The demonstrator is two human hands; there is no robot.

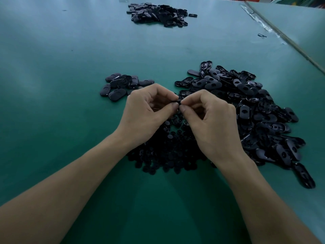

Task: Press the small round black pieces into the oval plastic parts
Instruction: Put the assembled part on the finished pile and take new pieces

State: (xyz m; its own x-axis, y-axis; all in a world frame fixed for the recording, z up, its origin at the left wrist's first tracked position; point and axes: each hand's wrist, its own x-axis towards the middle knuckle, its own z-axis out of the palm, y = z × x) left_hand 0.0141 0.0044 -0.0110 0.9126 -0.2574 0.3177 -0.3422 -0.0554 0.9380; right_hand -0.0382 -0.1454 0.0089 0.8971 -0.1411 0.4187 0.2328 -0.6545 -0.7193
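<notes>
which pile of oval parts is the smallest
The left pile, just beyond the left hand: a handful of ovals. The right pile and far pile hold far more.

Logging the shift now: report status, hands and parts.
Left hand and right hand both pinching one small black piece at fingertips, over the round pieces pile. Oval parts heap at right. Nothing in the way.

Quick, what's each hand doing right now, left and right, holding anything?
Left hand: fingers curled, pinching a small black part at the fingertips.
Right hand: fingers curled, pinching the same part from the other side.
</notes>
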